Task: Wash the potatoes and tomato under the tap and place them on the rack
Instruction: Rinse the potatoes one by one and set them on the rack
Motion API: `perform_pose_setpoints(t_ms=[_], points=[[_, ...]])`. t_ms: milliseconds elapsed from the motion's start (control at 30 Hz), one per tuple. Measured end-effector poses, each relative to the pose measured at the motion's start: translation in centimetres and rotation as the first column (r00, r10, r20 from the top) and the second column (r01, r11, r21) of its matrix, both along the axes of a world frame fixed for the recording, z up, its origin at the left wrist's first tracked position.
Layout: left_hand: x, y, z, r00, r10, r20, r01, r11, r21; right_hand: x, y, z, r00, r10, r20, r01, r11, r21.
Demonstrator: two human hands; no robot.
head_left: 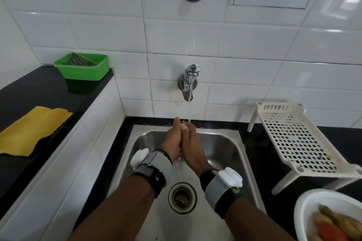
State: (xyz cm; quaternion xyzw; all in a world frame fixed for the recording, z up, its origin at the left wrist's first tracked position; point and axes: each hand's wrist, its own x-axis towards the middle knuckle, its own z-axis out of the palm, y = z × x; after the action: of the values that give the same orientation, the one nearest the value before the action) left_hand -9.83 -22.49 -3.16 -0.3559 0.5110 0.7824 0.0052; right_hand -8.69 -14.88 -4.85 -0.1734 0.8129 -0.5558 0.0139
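Two hands meet palm to palm under a single stream of water. The left hand (173, 139) presses with fairly straight fingers, and the right hand (191, 141) curls its fingers over the top. One potato (184, 128) sits between them, just below the fingertips. It shows only as a small pale beige patch; the palms hide the rest. The water falls from one tap (189, 80) onto the fingertips, above one steel sink (225, 143). Each wrist wears one grey band with a white unit. Right of the sink stands one white perforated rack (293, 139). Nearer the camera, one white bowl (305, 207) holds about three yellowish other potatoes (344, 223) and one red tomato (331, 231), all blurred. On the left counter lie one green tub (82, 72) and one yellow cloth (33, 129).
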Motion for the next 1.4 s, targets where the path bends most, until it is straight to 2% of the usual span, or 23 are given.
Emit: perform_pose_setpoints(t_ms=[67, 100, 167, 233, 300, 433, 533, 600, 700, 800, 933, 967, 1067, 1133, 1233, 1267, 1300, 1400], points=[[-0.1, 0.3, 0.3, 1.0, -0.021, 0.018, 0.021, 1.0, 0.008, -0.7, 0.6, -0.6, 0.998, -0.048, -0.027, 0.051, 0.991, 0.127], [-0.1, 0.3, 0.4, 0.999, -0.051, 0.019, 0.051, 0.999, -0.013, -1.1, 0.8, -0.3, 0.996, -0.085, 0.02, 0.081, 0.986, 0.144], [0.3, 0.8, 0.4, 0.994, -0.111, 0.014, 0.112, 0.988, -0.106, -2.3, 1.2, 0.5, 0.964, -0.132, 0.232, 0.126, 0.991, 0.043], [1.0, 1.0, 0.3, 0.987, -0.16, 0.021, 0.16, 0.958, -0.238, -3.2, 1.6, 1.5, 0.876, -0.089, 0.474, 0.15, 0.984, -0.093], [1.1, 0.7, -0.1, 0.981, -0.191, -0.021, 0.174, 0.931, -0.321, -3.4, 1.8, 2.0, 0.835, -0.04, 0.549, 0.14, 0.98, -0.14], [0.1, -0.4, -0.2, 0.992, -0.092, -0.084, 0.068, 0.965, -0.253, -2.4, 0.6, 1.3, 0.874, 0.011, 0.486, 0.065, 0.988, -0.139], [-0.3, -1.1, -0.4, 0.999, -0.031, -0.04, 0.021, 0.97, -0.241, -1.8, -0.6, 0.4, 0.879, 0.003, 0.477, 0.091, 0.981, -0.173], [-0.3, -0.8, -0.3, 0.999, -0.051, -0.017, 0.044, 0.956, -0.289, -1.7, -0.9, 0.0, 0.865, -0.009, 0.502, 0.119, 0.975, -0.187], [0.2, 0.1, -0.7, 0.993, -0.111, -0.043, 0.068, 0.826, -0.56, -2.1, -0.2, 0.5, 0.845, -0.005, 0.536, 0.184, 0.942, -0.281], [1.3, 1.2, -1.5, 0.983, -0.176, -0.056, 0.098, 0.757, -0.646, -3.3, 0.4, 0.6, 0.817, -0.03, 0.576, 0.222, 0.938, -0.266], [1.3, 1.2, -1.9, 0.97, -0.241, -0.029, 0.112, 0.55, -0.827, -3.6, 0.0, 0.0, 0.83, -0.074, 0.553, 0.239, 0.943, -0.233], [1.1, 1.1, -1.8, 0.966, -0.258, -0.016, 0.132, 0.545, -0.828, -3.6, 0.0, -0.2, 0.849, -0.084, 0.522, 0.229, 0.948, -0.22], [0.5, 0.3, -1.3, 0.972, -0.234, -0.012, 0.148, 0.652, -0.743, -2.7, 0.1, -0.4, 0.92, -0.039, 0.391, 0.129, 0.97, -0.207], [0.1, -0.8, -1.0, 0.974, -0.226, 0.022, 0.179, 0.704, -0.687, -1.8, 0.2, -0.5, 0.97, 0.012, 0.241, 0.027, 0.987, -0.156], [0.0, -1.4, -0.6, 0.97, -0.235, 0.056, 0.23, 0.83, -0.508, -0.9, 0.6, -0.8, 0.998, 0.044, 0.033, -0.042, 0.998, -0.043], [0.2, -1.3, -0.4, 0.968, -0.242, 0.061, 0.24, 0.838, -0.49, -1.0, 0.6, -0.8, 0.999, 0.028, 0.025, -0.026, 0.998, -0.058], [0.2, -1.1, -0.7, 0.962, -0.264, 0.072, 0.261, 0.805, -0.532, -1.2, 0.6, -0.8, 0.998, 0.002, 0.064, 0.003, 0.998, -0.07], [0.9, -0.4, -1.4, 0.956, -0.291, 0.045, 0.252, 0.73, -0.636, -2.4, 0.2, -0.6, 0.968, -0.044, 0.247, 0.058, 0.997, -0.053]])
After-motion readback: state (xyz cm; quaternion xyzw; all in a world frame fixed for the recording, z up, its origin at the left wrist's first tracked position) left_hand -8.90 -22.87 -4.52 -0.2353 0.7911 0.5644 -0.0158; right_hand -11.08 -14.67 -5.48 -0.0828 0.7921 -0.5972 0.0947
